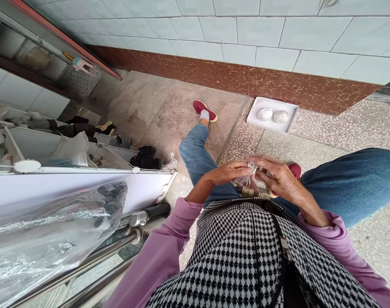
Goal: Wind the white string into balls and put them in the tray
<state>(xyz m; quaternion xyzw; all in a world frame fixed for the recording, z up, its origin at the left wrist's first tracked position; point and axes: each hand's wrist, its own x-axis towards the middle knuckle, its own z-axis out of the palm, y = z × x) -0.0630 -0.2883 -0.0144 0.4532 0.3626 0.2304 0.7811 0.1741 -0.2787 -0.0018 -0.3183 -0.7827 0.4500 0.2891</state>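
Note:
My left hand (227, 172) and my right hand (280, 176) meet in front of my lap. Between their fingertips is a small bundle of whitish, translucent strands (245, 179), like string or thin plastic strip. Both hands have closed fingers on it, and part of the bundle is hidden behind them. Some strands hang below the left fingers. On the floor ahead, by the wall, two balls wound from white strand, a left ball (264, 114) and a right ball (281, 116), lie side by side in a shallow white tray (254, 121).
A white shoe rack (143, 188) holding shoes and plastic bags stands at my left, partly covered by clear plastic sheeting (53, 231). Metal tubes (117, 244) run beside it. A tiled wall (272, 32) with a brown base rises ahead. My legs are spread on either side.

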